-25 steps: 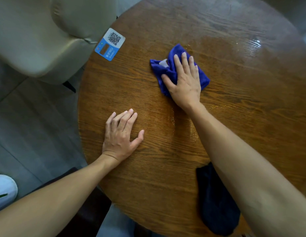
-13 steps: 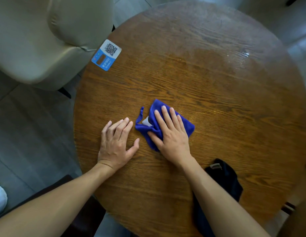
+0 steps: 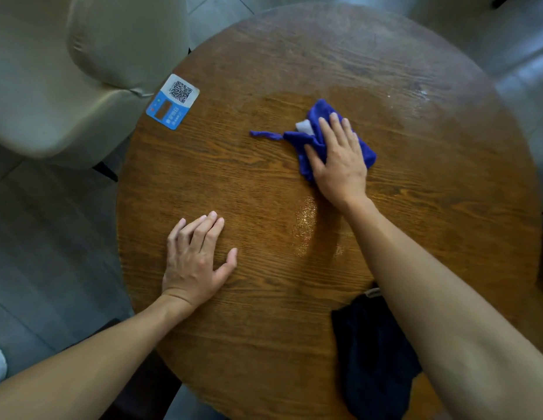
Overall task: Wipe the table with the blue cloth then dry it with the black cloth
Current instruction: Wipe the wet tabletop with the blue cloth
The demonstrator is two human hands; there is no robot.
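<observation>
A round wooden table (image 3: pixel 264 183) fills the view, with a wet sheen near its middle and far right. My right hand (image 3: pixel 340 159) presses flat on a crumpled blue cloth (image 3: pixel 312 137) at the table's centre; a thin strip of the cloth trails left. Palm down on the wood near the left front edge rests my left hand (image 3: pixel 197 259), holding nothing, fingers slightly apart. A black cloth (image 3: pixel 373 356) lies at the front right edge, partly hidden under my right forearm.
A blue and white QR code card (image 3: pixel 173 101) sits at the table's far left edge. A beige padded chair (image 3: pixel 76 71) stands close to the table at the upper left. Grey floor surrounds the table.
My right hand pulled the blue cloth toward me beside my left hand, then pushed it back out to the table's centre. The left hand stayed put.
</observation>
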